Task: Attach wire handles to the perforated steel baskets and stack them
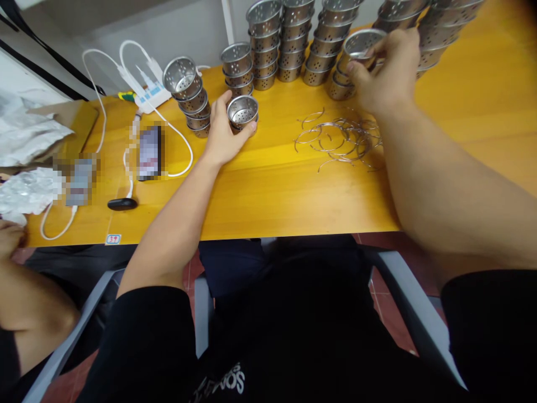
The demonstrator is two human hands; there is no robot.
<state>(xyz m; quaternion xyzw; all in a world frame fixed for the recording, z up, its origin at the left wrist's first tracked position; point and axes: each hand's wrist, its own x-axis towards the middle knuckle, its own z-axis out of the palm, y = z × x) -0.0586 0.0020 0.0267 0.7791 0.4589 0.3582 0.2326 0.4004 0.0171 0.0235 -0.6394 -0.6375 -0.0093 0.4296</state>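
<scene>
My left hand [229, 131] is closed around a small perforated metal cup [243, 112] low on the table, thumb on its near right side and fingers on its left. At the right, my right hand [388, 70] grips the rim of another perforated metal cup [363, 47], which sits over a cup [340, 87] beneath it; whether the two touch is hard to tell. Several stacks of such cups stand along the back, among them a short stack [237, 67] just behind my left hand. Thin curved metal wires [339, 137] lie in a loose tangle between my arms.
A cup stack [193, 103] stands left of my left hand. Further left are a white power strip [154, 95] with cables, a phone [150, 154], a black oval device [122, 204] and plastic bags [31, 190]. Another person's arm [31, 302] shows at the left edge.
</scene>
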